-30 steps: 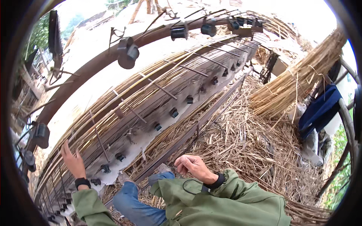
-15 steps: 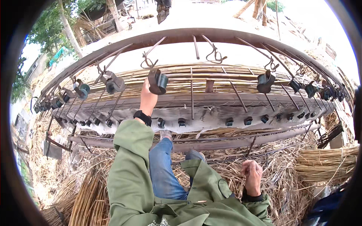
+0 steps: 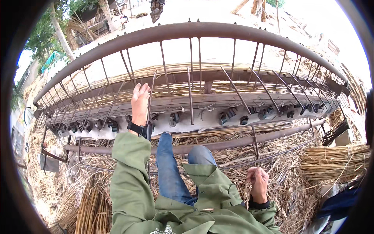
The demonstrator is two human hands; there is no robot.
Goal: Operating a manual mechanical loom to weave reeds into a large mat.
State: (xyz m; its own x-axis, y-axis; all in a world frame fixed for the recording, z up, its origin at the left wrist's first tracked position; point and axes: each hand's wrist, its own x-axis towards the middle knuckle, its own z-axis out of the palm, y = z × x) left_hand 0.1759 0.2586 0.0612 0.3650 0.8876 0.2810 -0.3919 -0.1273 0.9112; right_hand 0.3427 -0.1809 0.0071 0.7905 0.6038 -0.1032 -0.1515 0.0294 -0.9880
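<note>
Your left hand [image 3: 140, 102] is reaching, fingers extended, beside a rod [image 3: 151, 95]; your right hand [image 3: 258, 184] is curling, contents unclear. Beyond the left fingers, reeds [image 3: 181, 89] are already lying lengthwise; right of the right fingers, a bundle [image 3: 335, 163] is lying unplaced.

Passage to the right of the left hand [image 3: 140, 103] is blocked by a slanting rod [image 3: 152, 95] close alongside it; past that, a gap is left before the next rod [image 3: 190, 95]. Beyond the fingertips, the way is crossed by a thick upper pipe [image 3: 179, 31]. Ahead of the right hand [image 3: 258, 185], movement is obstructed by a lower pipe [image 3: 230, 144]; to its right, open room is bounded by a reed bundle [image 3: 335, 162].
</note>
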